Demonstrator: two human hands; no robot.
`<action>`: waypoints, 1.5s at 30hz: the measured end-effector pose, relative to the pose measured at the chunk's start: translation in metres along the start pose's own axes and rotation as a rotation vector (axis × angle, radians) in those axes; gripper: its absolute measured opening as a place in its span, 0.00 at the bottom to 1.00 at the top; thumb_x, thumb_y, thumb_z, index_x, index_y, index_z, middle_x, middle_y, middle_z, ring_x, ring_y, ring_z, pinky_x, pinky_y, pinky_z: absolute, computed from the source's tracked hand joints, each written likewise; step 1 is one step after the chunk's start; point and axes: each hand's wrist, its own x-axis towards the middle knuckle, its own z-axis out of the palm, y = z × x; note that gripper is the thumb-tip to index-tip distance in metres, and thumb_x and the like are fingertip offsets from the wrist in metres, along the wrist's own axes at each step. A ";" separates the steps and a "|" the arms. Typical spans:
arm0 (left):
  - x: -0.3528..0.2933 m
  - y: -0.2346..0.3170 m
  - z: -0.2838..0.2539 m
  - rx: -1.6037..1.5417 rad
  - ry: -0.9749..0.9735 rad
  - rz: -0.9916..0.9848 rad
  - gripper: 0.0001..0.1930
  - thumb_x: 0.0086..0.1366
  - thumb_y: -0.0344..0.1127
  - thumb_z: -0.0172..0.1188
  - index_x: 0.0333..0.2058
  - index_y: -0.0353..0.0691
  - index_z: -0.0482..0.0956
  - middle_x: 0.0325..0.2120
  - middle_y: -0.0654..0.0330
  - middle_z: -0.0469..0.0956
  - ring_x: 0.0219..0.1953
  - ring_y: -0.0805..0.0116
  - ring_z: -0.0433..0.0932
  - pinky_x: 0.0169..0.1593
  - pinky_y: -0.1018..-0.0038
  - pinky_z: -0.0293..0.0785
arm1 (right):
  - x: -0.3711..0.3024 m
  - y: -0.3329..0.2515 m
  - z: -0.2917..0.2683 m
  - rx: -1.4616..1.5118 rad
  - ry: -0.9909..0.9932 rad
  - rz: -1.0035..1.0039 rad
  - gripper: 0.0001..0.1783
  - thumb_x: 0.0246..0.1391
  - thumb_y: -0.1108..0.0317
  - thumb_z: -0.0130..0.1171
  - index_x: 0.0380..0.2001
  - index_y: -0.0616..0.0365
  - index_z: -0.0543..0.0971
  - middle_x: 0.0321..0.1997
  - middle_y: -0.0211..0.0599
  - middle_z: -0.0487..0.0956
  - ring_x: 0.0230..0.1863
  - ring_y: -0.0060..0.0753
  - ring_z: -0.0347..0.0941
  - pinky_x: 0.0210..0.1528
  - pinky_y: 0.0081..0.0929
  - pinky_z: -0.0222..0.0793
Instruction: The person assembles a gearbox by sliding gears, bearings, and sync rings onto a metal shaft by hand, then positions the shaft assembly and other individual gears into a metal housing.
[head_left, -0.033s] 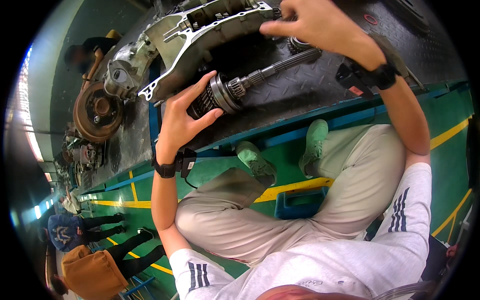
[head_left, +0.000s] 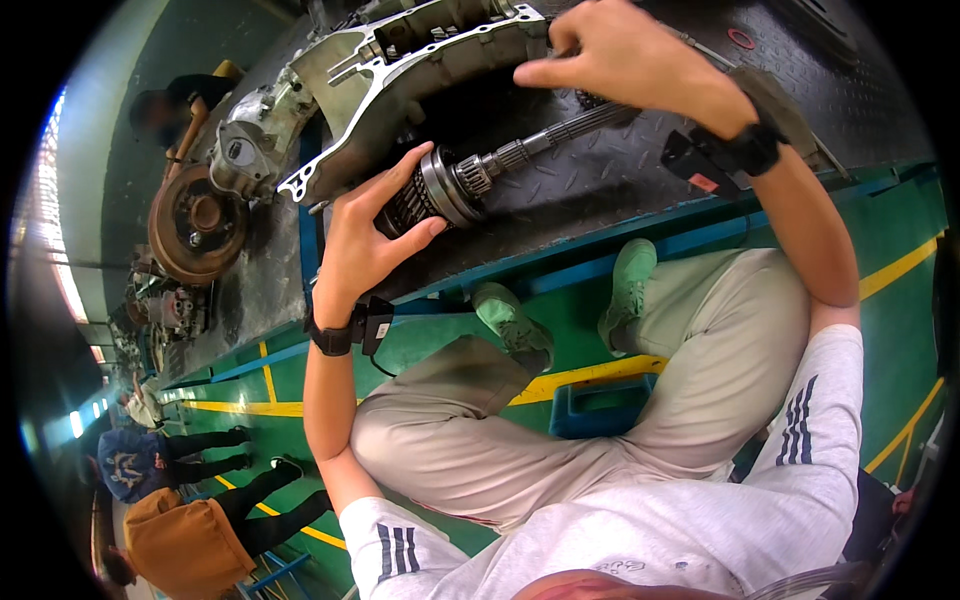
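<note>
My left hand (head_left: pixel 362 228) wraps its thumb and fingers around the gear end of a splined gear shaft (head_left: pixel 505 155), which lies slanting on the dark bench. Its stacked gears and rings show between my thumb and fingertips. Above the shaft's far, thin end hangs my right hand (head_left: pixel 635 65). Its thumb sticks out to the left, apart from the bent index finger, and I see nothing between them; its other fingers are mostly hidden. Beyond the shaft stands an open metal gearbox housing (head_left: pixel 385 80), its right end close to my right fingertips. A small gear (head_left: pixel 590 99) is mostly covered by my right hand.
A rusty brake disc (head_left: pixel 200 222) stands left of the housing. A red ring (head_left: pixel 741 38) lies on the tread-patterned bench top (head_left: pixel 690 200). The bench's blue edge (head_left: pixel 570 270) runs before my knees. At far left are other people, one with a brown garment (head_left: pixel 185 548).
My right hand has shifted slightly left and lower, covering more of the small gear. My left hand and the gear shaft have not visibly moved.
</note>
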 end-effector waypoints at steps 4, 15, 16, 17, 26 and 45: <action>0.000 0.001 0.001 -0.021 -0.002 -0.033 0.42 0.57 0.42 0.78 0.72 0.41 0.79 0.56 0.43 0.88 0.56 0.51 0.87 0.67 0.63 0.75 | 0.012 0.006 0.038 -0.049 0.024 -0.162 0.28 0.55 0.48 0.77 0.28 0.69 0.87 0.23 0.54 0.83 0.28 0.54 0.82 0.39 0.45 0.79; -0.001 -0.007 0.000 0.001 0.007 0.062 0.41 0.60 0.41 0.80 0.72 0.44 0.78 0.54 0.45 0.88 0.55 0.46 0.88 0.63 0.64 0.79 | 0.018 -0.003 0.050 -0.237 -0.132 0.056 0.20 0.55 0.58 0.75 0.42 0.66 0.91 0.43 0.57 0.90 0.46 0.58 0.90 0.49 0.50 0.85; -0.001 -0.007 0.000 -0.003 -0.009 0.046 0.41 0.60 0.41 0.80 0.72 0.45 0.78 0.54 0.44 0.88 0.55 0.45 0.88 0.62 0.63 0.79 | 0.015 -0.006 0.053 -0.116 -0.070 -0.059 0.20 0.58 0.56 0.74 0.40 0.66 0.90 0.38 0.55 0.89 0.42 0.58 0.88 0.47 0.47 0.83; -0.002 -0.007 -0.001 -0.001 -0.007 0.044 0.41 0.60 0.41 0.80 0.72 0.45 0.78 0.54 0.44 0.88 0.55 0.45 0.88 0.62 0.63 0.79 | 0.013 -0.010 0.054 0.006 -0.009 -0.175 0.20 0.61 0.55 0.74 0.38 0.66 0.89 0.34 0.52 0.88 0.38 0.58 0.86 0.45 0.45 0.81; -0.001 -0.003 -0.001 -0.019 -0.032 -0.005 0.42 0.58 0.40 0.78 0.72 0.40 0.78 0.57 0.43 0.87 0.59 0.52 0.87 0.67 0.64 0.76 | 0.008 -0.027 0.067 0.367 -0.407 -0.515 0.29 0.66 0.52 0.72 0.56 0.68 0.82 0.47 0.57 0.88 0.50 0.57 0.86 0.54 0.44 0.80; -0.003 -0.008 0.001 0.018 0.010 0.044 0.43 0.59 0.43 0.81 0.73 0.50 0.78 0.48 0.46 0.88 0.47 0.42 0.86 0.56 0.63 0.81 | 0.006 -0.006 0.047 0.275 -0.542 -0.371 0.19 0.61 0.61 0.64 0.49 0.63 0.82 0.31 0.44 0.82 0.33 0.38 0.78 0.40 0.37 0.72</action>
